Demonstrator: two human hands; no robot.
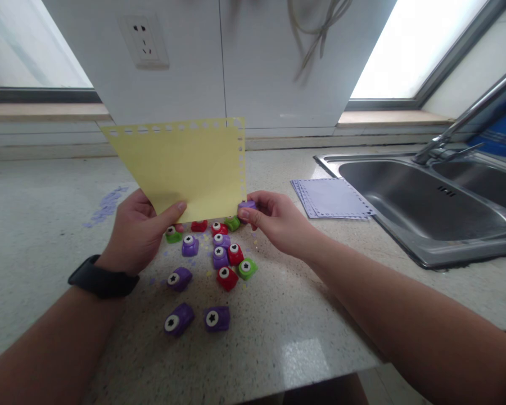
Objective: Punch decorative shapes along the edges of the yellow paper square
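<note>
A sheet of yellow paper stands tilted up above the counter, with punched holes along its top and right edges. My left hand grips its lower left part, thumb on the near face. At the lower right edge, my right hand pinches a purple craft punch that sits against the paper's edge. Below the sheet lie several more craft punches: purple ones, red ones and green ones, with white round tops bearing dark shapes. Some behind the paper are partly hidden.
A stack of pale purple sheets with punched edges lies beside the steel sink and faucet on the right. Purple paper bits are heaped at the left. A wall socket is behind.
</note>
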